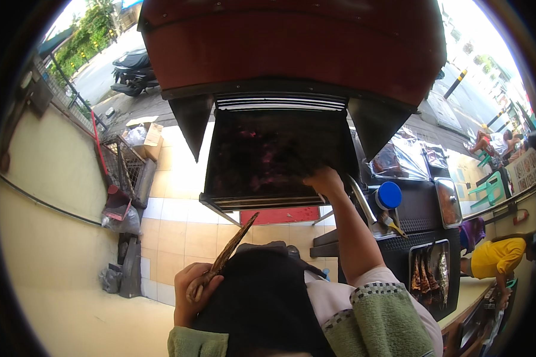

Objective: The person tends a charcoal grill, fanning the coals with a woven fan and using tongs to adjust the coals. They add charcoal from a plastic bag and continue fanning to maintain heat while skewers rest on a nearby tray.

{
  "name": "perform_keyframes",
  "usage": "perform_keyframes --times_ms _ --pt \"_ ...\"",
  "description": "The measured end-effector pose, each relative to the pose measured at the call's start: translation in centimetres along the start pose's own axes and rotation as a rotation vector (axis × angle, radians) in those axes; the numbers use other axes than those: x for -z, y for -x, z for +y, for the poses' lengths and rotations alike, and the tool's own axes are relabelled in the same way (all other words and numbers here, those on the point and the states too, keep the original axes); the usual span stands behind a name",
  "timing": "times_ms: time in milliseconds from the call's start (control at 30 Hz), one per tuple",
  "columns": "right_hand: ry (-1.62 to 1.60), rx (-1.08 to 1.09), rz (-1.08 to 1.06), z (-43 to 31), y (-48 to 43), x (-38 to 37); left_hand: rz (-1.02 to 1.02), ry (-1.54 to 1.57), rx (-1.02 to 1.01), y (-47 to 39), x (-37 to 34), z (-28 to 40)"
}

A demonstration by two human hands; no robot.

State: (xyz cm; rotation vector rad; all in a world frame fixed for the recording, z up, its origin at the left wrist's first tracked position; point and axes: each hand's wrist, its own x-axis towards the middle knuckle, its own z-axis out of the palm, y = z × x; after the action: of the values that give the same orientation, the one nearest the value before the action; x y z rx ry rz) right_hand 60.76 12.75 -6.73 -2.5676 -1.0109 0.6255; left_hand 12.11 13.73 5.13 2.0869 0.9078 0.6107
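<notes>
My left hand (195,285) grips the curled handle of a woven fan (233,246), seen nearly edge-on, its blade pointing up and to the right near my dark apron. My right hand (328,180) reaches over the near right part of a charcoal grill (268,204), fingers towards the dark bed. Shadow hides the fingertips and whatever they may hold. Reddish glowing charcoal (265,156) shows in the middle and left of the bed. A red metal hood (295,49) hangs over the grill.
Right of the grill, a black table (411,212) bears a blue-lidded tub (388,195), a basting brush (394,224), foil-covered trays and a tray of grilled food (429,276). A person in yellow (496,256) is far right. A wire cage (120,165) and cardboard box (153,140) stand left.
</notes>
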Motion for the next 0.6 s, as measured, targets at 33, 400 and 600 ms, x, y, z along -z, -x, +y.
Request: perform_keyframes --times_ms 33,400,600 --pt "-0.062 0.001 0.005 0.4 0.4 0.2 -0.001 0.012 -0.001 0.0 -0.1 -0.1" --pt "-0.384 0.093 0.073 -0.4 5.9 0.7 0.016 0.029 -0.041 -1.2 -0.6 0.1" --pt "-0.338 0.037 0.191 3.2 4.3 3.0 0.007 0.018 -0.037 -1.3 -0.5 0.2"
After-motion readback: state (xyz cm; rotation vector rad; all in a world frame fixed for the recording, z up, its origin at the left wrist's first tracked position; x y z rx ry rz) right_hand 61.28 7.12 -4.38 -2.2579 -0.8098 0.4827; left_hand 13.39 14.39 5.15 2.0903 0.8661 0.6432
